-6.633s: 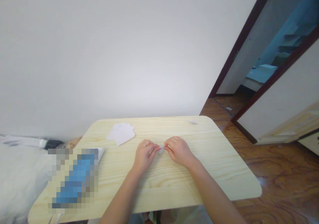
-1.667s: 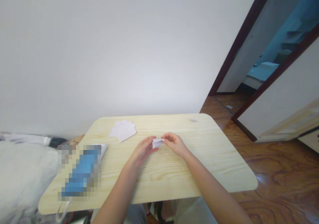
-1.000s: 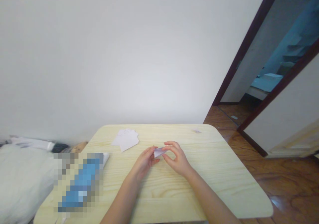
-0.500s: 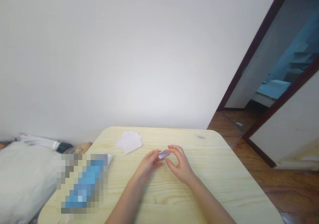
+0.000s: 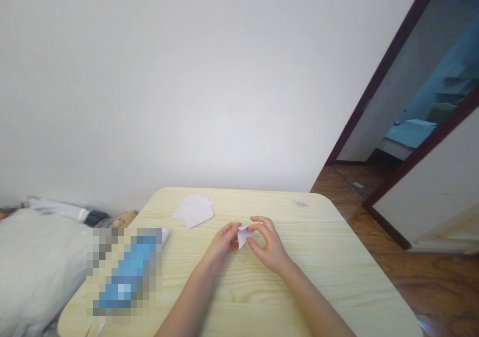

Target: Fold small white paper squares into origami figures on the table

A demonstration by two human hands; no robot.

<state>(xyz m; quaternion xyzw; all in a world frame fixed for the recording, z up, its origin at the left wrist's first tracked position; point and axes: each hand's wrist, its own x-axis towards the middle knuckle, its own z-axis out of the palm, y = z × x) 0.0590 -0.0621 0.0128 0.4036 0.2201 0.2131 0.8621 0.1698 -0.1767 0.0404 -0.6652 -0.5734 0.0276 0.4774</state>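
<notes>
Small folded white paper [image 5: 242, 236] pinched between L hand [image 5: 223, 244] and R hand [image 5: 270, 243] fingertips, over mid pine tabletop [image 5: 299, 297]. Tip points near, paper closer to L hand. Loose white paper sheets [image 5: 193, 210] lie far left.

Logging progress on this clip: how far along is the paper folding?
Done: a small folded paper piece lies near the far edge of the pale wooden table. In hand: a white folded paper, held between the left hand and right hand. Left: a pile of white paper sheets lies flat, apparently unfolded, beyond the hands.
</notes>
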